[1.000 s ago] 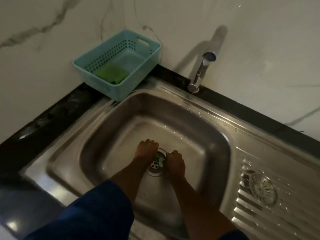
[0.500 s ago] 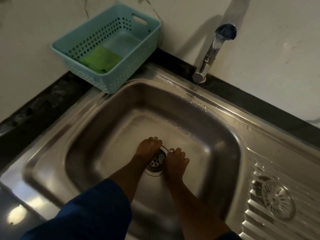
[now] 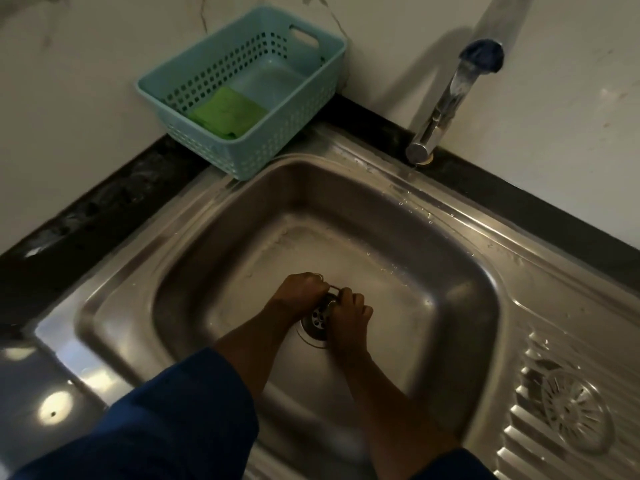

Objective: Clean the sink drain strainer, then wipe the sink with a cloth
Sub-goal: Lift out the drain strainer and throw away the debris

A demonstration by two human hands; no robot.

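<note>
Since a moment ago both hands have drawn together over the drain. The left grip (image 3: 300,295) and right grip (image 3: 350,310) now pinch the far edge of the round perforated metal drain strainer (image 3: 318,320), which sits at the drain hole of the stainless steel sink (image 3: 433,306). They are probably about to lift it out. The folded green cloth (image 3: 227,112) lies untouched in the pale blue plastic basket (image 3: 287,126), far left.

no readable text, labels or numbers, though the dim view may hide small marks.
</note>
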